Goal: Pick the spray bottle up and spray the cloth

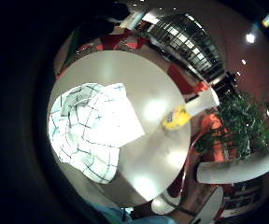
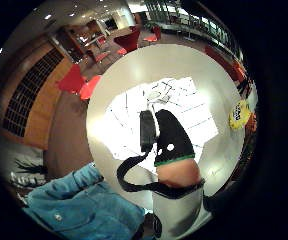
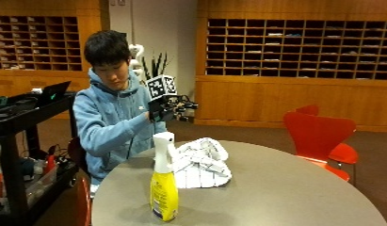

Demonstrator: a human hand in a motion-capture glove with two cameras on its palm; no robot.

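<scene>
Wooden pigeonholes back a round grey table [image 3: 293,197]; the spray bottle [image 3: 164,181] stands beside the checked cloth [image 3: 202,165]. Right hand [image 3: 160,109] hovers above, its grasp unclear; the thumb-side palm view shows one gloved finger empty.

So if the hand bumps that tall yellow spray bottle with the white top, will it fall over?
Probably, if bumped near the top. The yellow plastic spray bottle with the white trigger head stands upright on the round grey table, tall and narrow-based, so it may tip. Its smooth plastic may slide first if pushed low. The gloved right hand is raised above the table, touching nothing.
</scene>
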